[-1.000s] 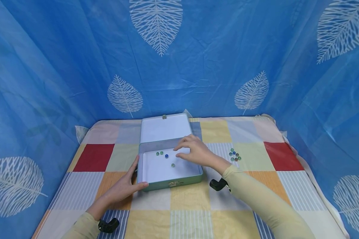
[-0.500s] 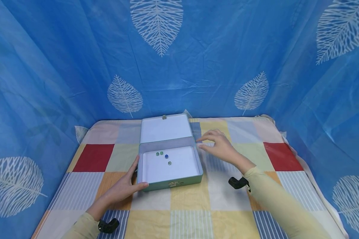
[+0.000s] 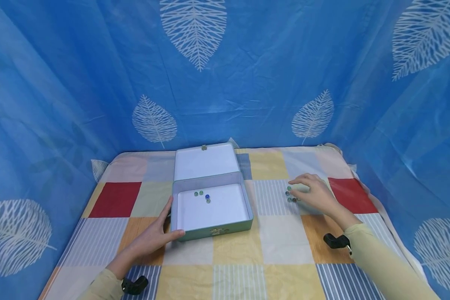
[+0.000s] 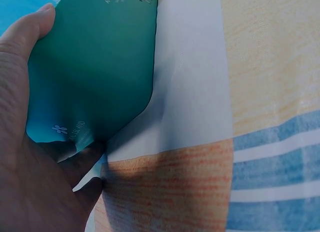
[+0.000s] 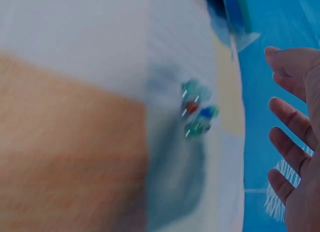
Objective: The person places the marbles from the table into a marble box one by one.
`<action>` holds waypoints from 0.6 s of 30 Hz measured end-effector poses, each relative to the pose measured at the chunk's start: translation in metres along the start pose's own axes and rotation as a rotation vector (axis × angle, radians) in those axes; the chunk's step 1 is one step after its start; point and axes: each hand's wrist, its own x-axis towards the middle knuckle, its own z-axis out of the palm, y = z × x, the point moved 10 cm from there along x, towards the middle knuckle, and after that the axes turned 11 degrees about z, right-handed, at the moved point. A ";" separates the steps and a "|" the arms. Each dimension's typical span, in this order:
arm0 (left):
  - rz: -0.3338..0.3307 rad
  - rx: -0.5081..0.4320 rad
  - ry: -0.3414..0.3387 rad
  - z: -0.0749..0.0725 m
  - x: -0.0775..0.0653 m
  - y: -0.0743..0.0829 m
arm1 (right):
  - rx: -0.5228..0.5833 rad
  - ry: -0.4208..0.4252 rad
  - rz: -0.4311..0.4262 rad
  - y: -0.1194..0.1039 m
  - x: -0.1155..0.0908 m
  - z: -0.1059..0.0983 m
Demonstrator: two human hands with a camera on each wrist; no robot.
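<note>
A green tin box (image 3: 232, 227) with a white inside lies on the bed-like patchwork cloth, its hinged lid (image 3: 206, 161) folded back. Several glass marbles sit inside it, among them a blue marble (image 3: 207, 196). My left hand (image 3: 155, 237) holds the box's near left corner, thumb at the front and fingers along the left side. Over a cluster of loose marbles (image 3: 289, 200) hovers my right hand (image 3: 316, 196), thumb and fingers apart with nothing seen between them. It partly hides the cluster in the head view; the right wrist view shows these marbles (image 5: 190, 107) blurred.
The checked cloth (image 3: 240, 283) covers the whole surface. Blue curtains (image 3: 247, 83) with white leaf prints enclose the back and both sides. Dark wrist straps with black devices (image 3: 335, 241) sit on both wrists.
My right hand has moved right, from above the box to the loose marbles. One marble in the box has rolled back beside the blue one. The left hand stays put.
</note>
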 end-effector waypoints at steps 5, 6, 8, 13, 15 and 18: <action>0.006 -0.001 0.002 0.000 -0.001 0.000 | -0.034 0.013 0.012 0.017 -0.009 -0.001; 0.006 -0.001 0.003 0.000 -0.001 0.000 | -0.039 0.012 0.017 0.020 -0.010 0.000; 0.004 -0.002 0.006 0.000 0.000 0.000 | -0.051 0.008 0.020 0.025 -0.011 0.001; 0.002 -0.010 0.004 0.000 -0.001 -0.001 | -0.050 0.008 0.040 0.040 -0.015 0.005; 0.003 -0.011 0.004 0.000 -0.001 -0.001 | -0.039 0.011 0.063 0.047 -0.016 0.008; 0.004 -0.011 0.004 0.000 0.000 -0.001 | -0.039 0.022 0.091 0.055 -0.016 0.011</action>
